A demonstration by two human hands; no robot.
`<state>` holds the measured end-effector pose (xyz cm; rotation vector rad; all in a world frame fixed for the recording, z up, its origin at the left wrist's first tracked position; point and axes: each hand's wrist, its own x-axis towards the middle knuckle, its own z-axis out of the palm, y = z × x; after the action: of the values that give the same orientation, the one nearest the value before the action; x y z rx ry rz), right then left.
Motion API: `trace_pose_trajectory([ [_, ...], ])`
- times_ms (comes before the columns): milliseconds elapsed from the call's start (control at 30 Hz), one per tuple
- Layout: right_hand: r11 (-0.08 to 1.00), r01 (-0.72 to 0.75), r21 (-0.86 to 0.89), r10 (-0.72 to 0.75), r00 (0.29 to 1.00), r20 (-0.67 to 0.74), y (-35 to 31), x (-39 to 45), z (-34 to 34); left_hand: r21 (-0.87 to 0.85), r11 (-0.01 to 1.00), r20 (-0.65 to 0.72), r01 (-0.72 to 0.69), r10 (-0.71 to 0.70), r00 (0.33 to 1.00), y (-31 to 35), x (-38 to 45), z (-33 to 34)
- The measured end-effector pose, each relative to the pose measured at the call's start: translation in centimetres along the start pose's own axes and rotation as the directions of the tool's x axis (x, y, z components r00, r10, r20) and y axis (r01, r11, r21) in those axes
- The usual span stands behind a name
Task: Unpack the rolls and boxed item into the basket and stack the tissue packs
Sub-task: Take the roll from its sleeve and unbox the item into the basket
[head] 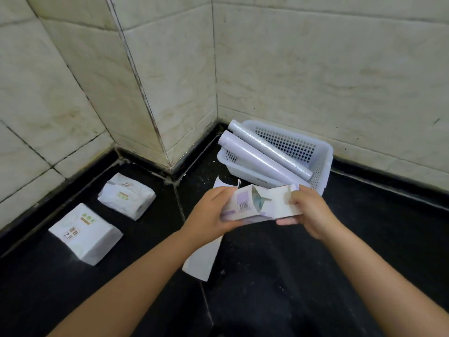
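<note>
I hold a white and lilac cardboard box (257, 203) above the dark floor, its end flap open and something teal showing inside. My left hand (211, 212) grips the box's left end. My right hand (308, 212) pinches the opened flap on the right. Behind it a white perforated basket (318, 166) stands in the wall corner, with two pale rolls (264, 154) lying slanted across it. Two white tissue packs lie apart on the floor at the left, one nearer (85, 233) and one farther (127, 195).
A torn white paper wrapper (204, 259) lies on the black floor (364, 239) under my left wrist. Cream tiled walls (315, 69) close off the corner behind the basket, and a tiled pillar (145, 93) juts out at the left.
</note>
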<state>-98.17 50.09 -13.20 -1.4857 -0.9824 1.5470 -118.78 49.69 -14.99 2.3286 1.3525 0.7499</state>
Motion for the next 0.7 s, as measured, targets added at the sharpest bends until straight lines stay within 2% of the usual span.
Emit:
trace_pose_trajectory([
  [67, 0.999, -0.018, -0.046, 0.02, 0.999, 0.043, 0.1, 0.2, -0.3, -0.048, 0.999, -0.039, 0.006, -0.008, 0.999, -0.2, -0.2, -0.1],
  [133, 0.942, 0.036, -0.334, -0.061, 0.996, -0.064, 0.7, 0.4, -0.4, -0.072, 0.997, -0.056, -0.005, 0.001, 0.998, -0.5, -0.2, -0.1],
  [167, 0.847, 0.085, -0.525, -0.191, 0.97, -0.15, 1.0, 0.4, -0.4, -0.064, 0.998, -0.069, -0.013, 0.008, 0.998, -0.8, -0.1, 0.0],
  [200, 0.698, 0.169, -0.695, -0.401, 0.897, -0.184, 1.1, 0.3, -0.3, -0.048, 0.999, -0.085, -0.013, 0.009, 0.996, -1.0, 0.0, 0.0],
  [233, 0.498, 0.299, -0.814, -0.63, 0.77, -0.102, 0.9, -0.1, -0.2, -0.033, 0.999, -0.1, -0.001, -0.002, 0.995, -1.2, 0.2, 0.1],
  [267, 0.302, 0.434, -0.849, -0.769, 0.637, 0.052, 0.7, -0.5, 0.0, -0.023, 1.0, -0.109, 0.013, -0.016, 0.994, -1.3, 0.3, 0.1],
  [300, 0.142, 0.537, -0.832, -0.811, 0.545, 0.213, 0.6, -1.0, 0.3, -0.018, 1.0, -0.113, 0.021, -0.022, 0.993, -1.4, 0.4, 0.1],
  [333, 0.046, 0.606, -0.794, -0.791, 0.507, 0.341, 0.5, -1.3, 0.5, -0.01, 1.0, -0.115, 0.019, -0.02, 0.993, -1.3, 0.5, 0.0],
  [367, 0.007, 0.633, -0.774, -0.755, 0.51, 0.411, 0.3, -1.6, 0.8, 0.005, 1.0, -0.105, 0.015, -0.014, 0.994, -1.2, 0.6, -0.1],
  [433, -0.015, 0.625, -0.781, -0.705, 0.547, 0.451, -0.1, -1.7, 1.0, 0.043, 0.999, -0.069, 0.017, -0.014, 0.998, -1.0, 0.7, -0.2],
  [533, 0.078, 0.601, -0.796, -0.7, 0.601, 0.385, -0.1, -1.6, 0.6, 0.045, 0.998, -0.101, 0.039, -0.034, 0.994, -1.3, 0.9, 0.1],
  [600, 0.151, 0.568, -0.809, -0.639, 0.681, 0.359, 0.1, -1.4, 0.3, 0.003, 0.998, -0.135, 0.07, -0.069, 0.988, -1.4, 1.0, 0.2],
  [700, 0.2, 0.475, -0.857, -0.518, 0.794, 0.319, -0.1, -1.1, 0.6, 0.063, 0.997, -0.105, 0.034, -0.027, 0.994, -1.2, 1.2, 0.3],
])
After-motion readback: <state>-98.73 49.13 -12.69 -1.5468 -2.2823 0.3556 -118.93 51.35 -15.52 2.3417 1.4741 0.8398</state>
